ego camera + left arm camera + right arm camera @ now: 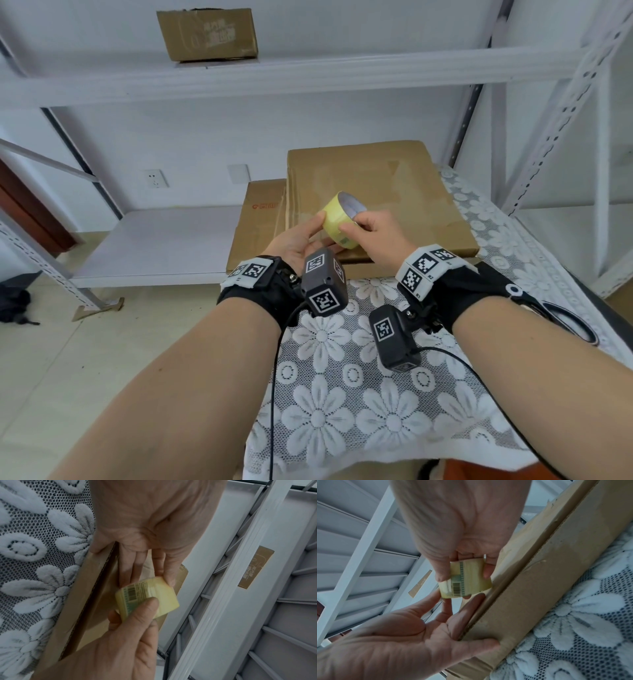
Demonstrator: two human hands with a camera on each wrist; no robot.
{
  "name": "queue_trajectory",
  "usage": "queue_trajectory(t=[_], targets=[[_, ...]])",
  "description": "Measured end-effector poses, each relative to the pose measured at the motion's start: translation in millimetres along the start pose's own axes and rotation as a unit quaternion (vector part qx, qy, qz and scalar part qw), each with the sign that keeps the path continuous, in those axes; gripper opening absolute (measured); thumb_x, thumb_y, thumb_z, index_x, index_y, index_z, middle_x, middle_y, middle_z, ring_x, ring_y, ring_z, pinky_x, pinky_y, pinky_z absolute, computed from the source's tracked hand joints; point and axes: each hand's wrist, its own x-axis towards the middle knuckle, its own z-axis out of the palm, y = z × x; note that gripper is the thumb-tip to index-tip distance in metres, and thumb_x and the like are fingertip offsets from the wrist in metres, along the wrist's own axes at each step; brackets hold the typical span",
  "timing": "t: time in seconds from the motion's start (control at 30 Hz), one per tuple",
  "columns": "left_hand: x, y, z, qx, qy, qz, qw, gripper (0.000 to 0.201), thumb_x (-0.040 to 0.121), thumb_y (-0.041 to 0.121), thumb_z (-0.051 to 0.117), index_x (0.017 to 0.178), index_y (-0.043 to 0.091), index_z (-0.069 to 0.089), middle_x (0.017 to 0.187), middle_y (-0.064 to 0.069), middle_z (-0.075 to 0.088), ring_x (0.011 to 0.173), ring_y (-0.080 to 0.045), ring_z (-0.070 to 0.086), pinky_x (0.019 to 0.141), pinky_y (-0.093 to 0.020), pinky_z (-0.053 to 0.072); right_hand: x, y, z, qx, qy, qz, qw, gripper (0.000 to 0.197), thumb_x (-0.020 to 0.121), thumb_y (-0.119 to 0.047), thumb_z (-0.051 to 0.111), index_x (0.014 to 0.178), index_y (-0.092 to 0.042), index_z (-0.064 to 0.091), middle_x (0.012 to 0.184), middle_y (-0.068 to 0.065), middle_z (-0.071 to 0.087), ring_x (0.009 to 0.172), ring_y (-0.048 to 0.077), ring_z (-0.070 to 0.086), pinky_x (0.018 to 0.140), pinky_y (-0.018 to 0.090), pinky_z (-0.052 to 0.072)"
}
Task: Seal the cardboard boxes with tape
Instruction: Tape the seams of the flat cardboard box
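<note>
both hands meet on a yellow roll of clear packing tape with a white cardboard core (pixel 344 219), held in the air just above the near edge of a flat brown cardboard box (pixel 376 192). the right hand (pixel 380 236) grips the roll, thumb pressed on its outer face and fingers curled over the rim; in the right wrist view a printed barcode label shows on the roll (pixel 465 580) between that thumb and fingers. the left hand (pixel 298 240) lies palm up with its fingers nearly straight, the fingertips (pixel 169 580) touching the roll's side and supporting it rather than wrapping round it. in the left wrist view the lower edge of that hand lies against the box's corrugated edge (pixel 96 588).

the flat box lies on a table under a white lace cloth with flower pattern (pixel 342 394), and a second brown cardboard box with a red mark (pixel 260 222) sits under it, sticking out to the left. black-handled scissors (pixel 555 315) lie on the cloth near the right forearm. black wrist straps with square coded markers carry small dark cameras (pixel 323 281) on both wrists, cables trailing down. behind stands a white metal shelving rack (pixel 308 75), and a smaller brown cardboard box with faded print (pixel 207 34) sits on its upper shelf.
</note>
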Motion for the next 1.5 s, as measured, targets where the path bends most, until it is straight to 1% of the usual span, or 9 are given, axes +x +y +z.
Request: queue_trajectory(t=[0.13, 0.33, 0.47, 0.57, 0.7, 0.83, 1.0, 1.27, 1.5], targets=[[6, 2, -2, 0.018, 0.015, 0.007, 1.000, 0.043, 0.098, 0.026, 0.056, 0.133, 0.003, 0.052, 0.112, -0.017, 0.067, 0.058, -0.028, 0.072, 0.032, -0.041, 0.050, -5, -2, -2, -0.073, -0.011, -0.008, 0.997, 0.027, 0.079, -0.024, 0.073, 0.079, 0.001, 0.064, 0.074, 0.018, 0.062, 0.065, 0.030, 0.053, 0.062, 0.041, 0.046], [10, 0, -3, 0.031, 0.022, 0.018, 0.999, 0.043, 0.099, 0.022, 0.054, 0.138, 0.005, 0.050, 0.118, -0.014, 0.065, 0.069, -0.025, 0.074, 0.036, -0.039, 0.052, -8, -2, -3, -0.164, -0.022, -0.039, 0.985, 0.014, 0.091, -0.023, 0.062, 0.079, -0.018, 0.056, 0.068, -0.007, 0.050, 0.061, 0.007, 0.045, 0.054, 0.021, 0.033], [11, -3, -1, 0.038, 0.052, 0.049, 0.997, 0.027, 0.095, 0.003, 0.057, 0.121, 0.007, 0.051, 0.120, -0.017, 0.066, 0.111, -0.029, 0.065, 0.072, -0.041, 0.055, -5, -2, 0, -0.223, 0.011, -0.047, 0.974, 0.014, 0.086, -0.029, 0.065, 0.096, -0.025, 0.055, 0.094, -0.003, 0.060, 0.083, 0.020, 0.058, 0.073, 0.041, 0.050], [12, -6, 0, 0.045, 0.058, 0.074, 0.995, 0.021, 0.093, -0.004, 0.058, 0.108, 0.011, 0.058, 0.100, -0.017, 0.069, 0.095, -0.025, 0.067, 0.081, -0.037, 0.055, -5, -7, -1, -0.278, 0.033, -0.060, 0.958, 0.026, 0.086, -0.028, 0.065, 0.105, -0.025, 0.048, 0.098, -0.008, 0.057, 0.081, 0.016, 0.052, 0.071, 0.036, 0.048], [13, -10, -1, 0.059, 0.033, 0.102, 0.992, 0.038, 0.090, -0.007, 0.060, 0.127, 0.005, 0.061, 0.117, -0.018, 0.068, 0.102, -0.022, 0.068, 0.100, -0.033, 0.050, -7, -14, -4, -0.301, 0.044, -0.077, 0.949, 0.020, 0.086, -0.027, 0.065, 0.102, -0.023, 0.052, 0.094, -0.004, 0.062, 0.085, 0.019, 0.054, 0.071, 0.037, 0.048], [12, -12, -3, 0.065, 0.028, 0.095, 0.993, 0.034, 0.090, 0.006, 0.067, 0.122, 0.016, 0.068, 0.114, -0.007, 0.072, 0.107, -0.017, 0.068, 0.054, -0.034, 0.056, -7, -19, -2, -0.304, 0.041, -0.075, 0.949, 0.018, 0.087, -0.028, 0.063, 0.105, -0.026, 0.061, 0.095, -0.003, 0.065, 0.090, 0.021, 0.058, 0.074, 0.038, 0.049], [18, -12, -4, 0.108, 0.069, 0.112, 0.985, 0.011, 0.089, 0.012, 0.069, 0.097, 0.018, 0.074, 0.091, -0.002, 0.077, 0.091, -0.017, 0.073, 0.080, -0.062, 0.047, -5, -23, -4, -0.377, 0.014, -0.107, 0.920, 0.010, 0.090, -0.027, 0.057, 0.094, -0.024, 0.066, 0.089, -0.002, 0.066, 0.084, 0.022, 0.059, 0.067, 0.035, 0.048], [17, -18, -3, 0.154, 0.113, 0.165, 0.968, 0.007, 0.090, 0.013, 0.069, 0.097, 0.013, 0.071, 0.084, -0.005, 0.077, 0.082, -0.018, 0.075, 0.060, -0.046, 0.057, -4, -32, -3, -0.437, 0.003, -0.104, 0.894, 0.014, 0.090, -0.020, 0.054, 0.080, -0.020, 0.064, 0.074, -0.002, 0.063, 0.072, 0.021, 0.061, 0.066, 0.034, 0.050], [19, -21, -1, 0.183, 0.126, 0.204, 0.954, 0.004, 0.093, 0.013, 0.065, 0.090, 0.013, 0.066, 0.071, 0.001, 0.075, 0.066, -0.012, 0.073, 0.075, -0.053, 0.056, -6, -36, -3, -0.446, -0.002, -0.104, 0.889, 0.016, 0.090, -0.018, 0.052, 0.078, -0.021, 0.064, 0.072, -0.002, 0.062, 0.070, 0.021, 0.060, 0.060, 0.030, 0.040]])
